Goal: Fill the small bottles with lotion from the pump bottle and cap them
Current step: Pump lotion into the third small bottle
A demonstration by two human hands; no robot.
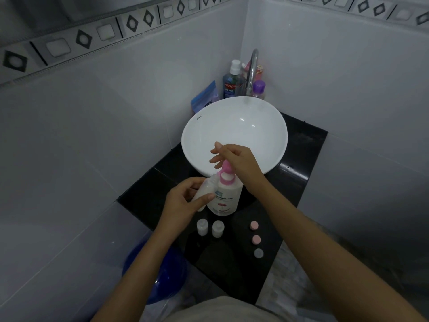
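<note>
On the near surface, the left hand (185, 197) wraps a light, slippery small bottle (204, 190) at the pump bottle (224, 198) spout, best held mid-body, while the right hand (234, 159) rests loosely curled on the pump head.

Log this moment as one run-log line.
left hand: holds small bottle at spout | right hand: on pump bottle head | caps: off

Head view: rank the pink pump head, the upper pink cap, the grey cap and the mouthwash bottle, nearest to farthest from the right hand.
1. Pink pump head, directly under the right hand.
2. Upper pink cap, on the counter, near side.
3. Grey cap, lowest in the cap row.
4. Mouthwash bottle, behind the sink by the tap.
</note>
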